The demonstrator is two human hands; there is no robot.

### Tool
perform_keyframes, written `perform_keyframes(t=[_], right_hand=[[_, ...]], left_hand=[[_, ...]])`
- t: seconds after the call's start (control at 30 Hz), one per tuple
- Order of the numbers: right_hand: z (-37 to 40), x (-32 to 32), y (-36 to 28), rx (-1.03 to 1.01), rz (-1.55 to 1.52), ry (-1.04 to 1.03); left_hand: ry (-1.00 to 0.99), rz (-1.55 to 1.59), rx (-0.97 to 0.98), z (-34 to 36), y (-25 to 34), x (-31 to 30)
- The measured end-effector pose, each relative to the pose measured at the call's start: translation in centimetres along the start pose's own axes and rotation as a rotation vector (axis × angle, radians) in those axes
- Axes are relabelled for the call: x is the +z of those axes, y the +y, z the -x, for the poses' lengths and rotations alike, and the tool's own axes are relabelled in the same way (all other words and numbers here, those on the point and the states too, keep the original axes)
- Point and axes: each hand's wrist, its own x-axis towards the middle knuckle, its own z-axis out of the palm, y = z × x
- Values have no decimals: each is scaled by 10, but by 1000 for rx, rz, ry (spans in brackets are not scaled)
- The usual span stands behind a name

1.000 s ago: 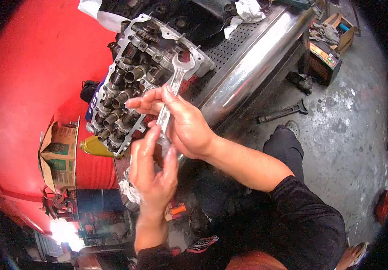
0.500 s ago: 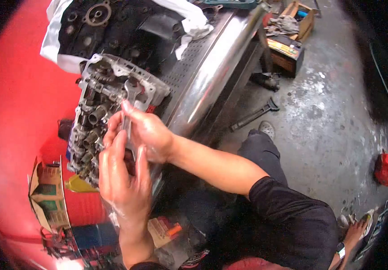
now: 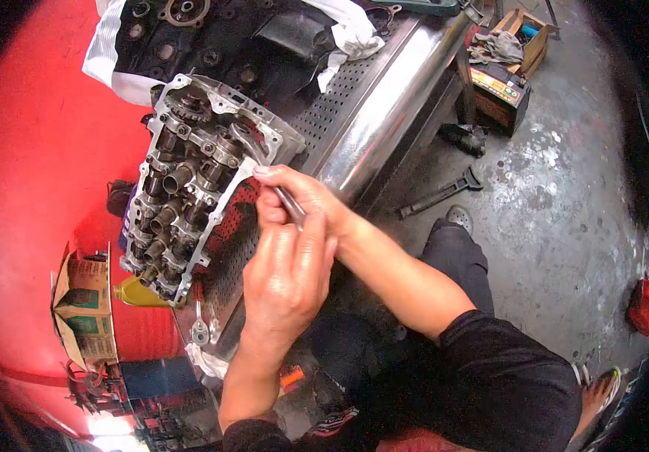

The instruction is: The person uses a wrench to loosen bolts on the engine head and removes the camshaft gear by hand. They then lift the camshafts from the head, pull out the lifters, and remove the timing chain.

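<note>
Left of centre in the frame, a silver metal wrench (image 3: 288, 203) is held at a slant, its broad end over the near edge of a grey metal cylinder head with round open tubes (image 3: 181, 177) on the perforated metal bench (image 3: 332, 109). The right hand (image 3: 308, 197) is partly closed on the handle, thumb stretched along it and fingers curled, while the left hand (image 3: 285, 275), just below, has its fingers bent together around the handle's lower end. A dark engine part (image 3: 226, 56) lies at the upper left.
</note>
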Motion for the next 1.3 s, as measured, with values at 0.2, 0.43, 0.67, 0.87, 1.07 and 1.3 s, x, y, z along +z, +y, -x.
perform_keyframes(t=[0.2, 0.43, 0.67, 0.87, 1.07, 1.3], right_hand=[[11, -28, -27, 63, 174, -35], [29, 6, -28, 67, 193, 88], [32, 37, 7, -1, -179, -89], [33, 53, 15, -74, -46, -113], [35, 48, 15, -204, 512, -193], [90, -43, -147, -916, 362, 463]], left_hand=[[-130, 54, 148, 5, -15, 29], [230, -56, 194, 5, -26, 13], [242, -184, 203, 12, -52, -10], [358, 286, 2, -7, -57, -35], [472, 1061, -287, -62, -108, -77], [383, 951, -305, -64, -108, -34]])
